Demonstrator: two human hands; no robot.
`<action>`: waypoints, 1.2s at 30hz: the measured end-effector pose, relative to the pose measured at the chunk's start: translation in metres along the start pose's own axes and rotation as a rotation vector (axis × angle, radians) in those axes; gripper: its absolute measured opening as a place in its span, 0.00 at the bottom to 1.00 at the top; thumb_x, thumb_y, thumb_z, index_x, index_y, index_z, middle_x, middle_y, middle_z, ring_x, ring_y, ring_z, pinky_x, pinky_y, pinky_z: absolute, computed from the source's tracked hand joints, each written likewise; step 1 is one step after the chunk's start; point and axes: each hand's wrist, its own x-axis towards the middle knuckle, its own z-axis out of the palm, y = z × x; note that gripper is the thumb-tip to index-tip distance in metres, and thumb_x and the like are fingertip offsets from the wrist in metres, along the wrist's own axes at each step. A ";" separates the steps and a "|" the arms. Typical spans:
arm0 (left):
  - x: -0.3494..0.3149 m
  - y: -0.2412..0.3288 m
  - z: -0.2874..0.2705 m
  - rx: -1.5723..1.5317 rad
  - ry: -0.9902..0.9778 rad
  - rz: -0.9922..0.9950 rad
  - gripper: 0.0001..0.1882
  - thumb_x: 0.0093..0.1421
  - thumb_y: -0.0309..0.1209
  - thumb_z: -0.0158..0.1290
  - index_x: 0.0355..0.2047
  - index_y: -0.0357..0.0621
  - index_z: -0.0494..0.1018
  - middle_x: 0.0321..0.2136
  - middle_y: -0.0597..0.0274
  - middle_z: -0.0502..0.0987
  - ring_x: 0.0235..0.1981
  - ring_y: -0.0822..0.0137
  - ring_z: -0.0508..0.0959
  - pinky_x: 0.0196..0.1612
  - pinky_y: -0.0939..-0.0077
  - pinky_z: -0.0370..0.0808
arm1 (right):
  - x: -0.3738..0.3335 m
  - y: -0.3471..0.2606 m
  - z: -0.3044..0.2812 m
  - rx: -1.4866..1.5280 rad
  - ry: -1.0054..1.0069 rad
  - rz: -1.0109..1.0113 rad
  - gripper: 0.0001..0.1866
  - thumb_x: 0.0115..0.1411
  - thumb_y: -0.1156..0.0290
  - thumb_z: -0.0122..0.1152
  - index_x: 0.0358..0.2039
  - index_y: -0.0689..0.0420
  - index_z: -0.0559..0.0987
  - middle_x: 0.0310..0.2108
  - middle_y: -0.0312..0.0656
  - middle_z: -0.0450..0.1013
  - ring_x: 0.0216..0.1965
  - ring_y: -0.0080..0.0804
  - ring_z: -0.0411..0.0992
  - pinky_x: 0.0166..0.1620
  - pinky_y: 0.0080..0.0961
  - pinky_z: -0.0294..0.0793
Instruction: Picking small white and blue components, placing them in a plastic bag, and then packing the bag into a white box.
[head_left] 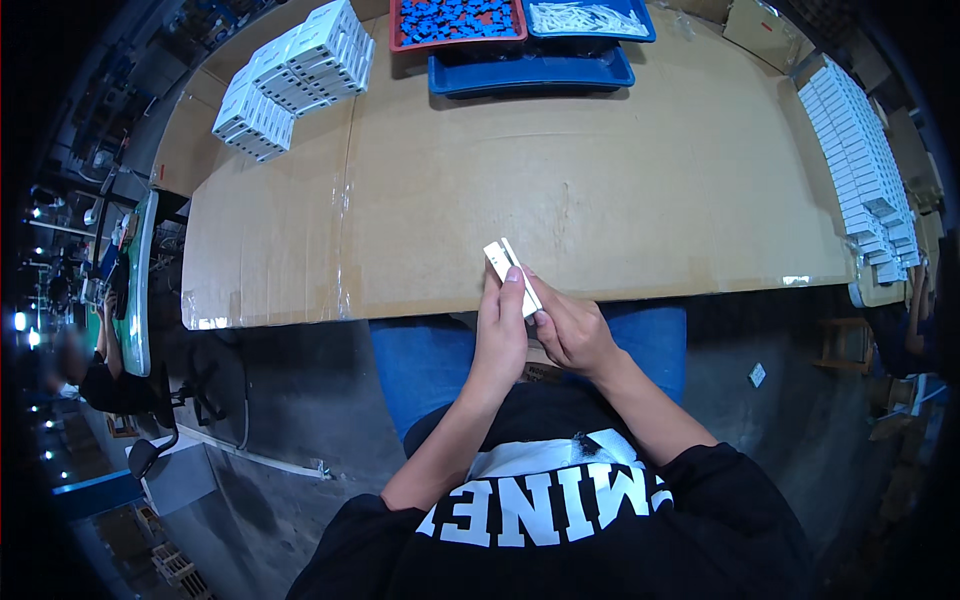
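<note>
A slim, white rectangular plastic piece [496,257] is held between both hands just above the near edge of the cardboard-covered table [450,205]. It tilts, with its upper end toward the far left, and a dark narrow gap runs along its length. My left hand [502,330] is closed around its left side, the thumb lying on its face. My right hand [577,332] grips the right side and lower end, thumb and fingers pressed to it. The fingers cover much of the piece, so its exact kind cannot be made out.
White plastic units are stacked at the far left [310,65] and along the right edge [855,160]. At the back stand a red tray [455,46] of small blue parts, a blue tray [590,36] of white parts, and another blue tray [530,82]. A person [110,370] sits at left.
</note>
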 end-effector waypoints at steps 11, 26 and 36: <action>0.002 0.003 -0.011 -0.098 0.043 -0.073 0.21 0.76 0.45 0.41 0.53 0.40 0.70 0.40 0.65 0.74 0.42 0.74 0.73 0.48 0.76 0.70 | 0.006 -0.012 0.005 0.043 0.000 0.075 0.23 0.71 0.72 0.53 0.63 0.71 0.70 0.54 0.63 0.75 0.47 0.51 0.80 0.47 0.37 0.81; 0.013 0.017 -0.019 0.401 -0.347 0.408 0.57 0.50 0.27 0.59 0.77 0.44 0.41 0.71 0.40 0.51 0.74 0.46 0.52 0.75 0.57 0.50 | 0.029 -0.012 -0.030 0.977 0.027 0.923 0.24 0.69 0.65 0.63 0.59 0.65 0.72 0.54 0.46 0.75 0.55 0.30 0.75 0.58 0.27 0.74; 0.005 0.011 0.003 -0.078 -0.062 0.246 0.43 0.74 0.54 0.43 0.76 0.44 0.40 0.65 0.45 0.60 0.68 0.56 0.63 0.69 0.61 0.60 | 0.020 -0.024 -0.002 0.687 0.112 0.405 0.27 0.62 0.75 0.67 0.62 0.61 0.74 0.69 0.52 0.62 0.70 0.44 0.61 0.70 0.36 0.61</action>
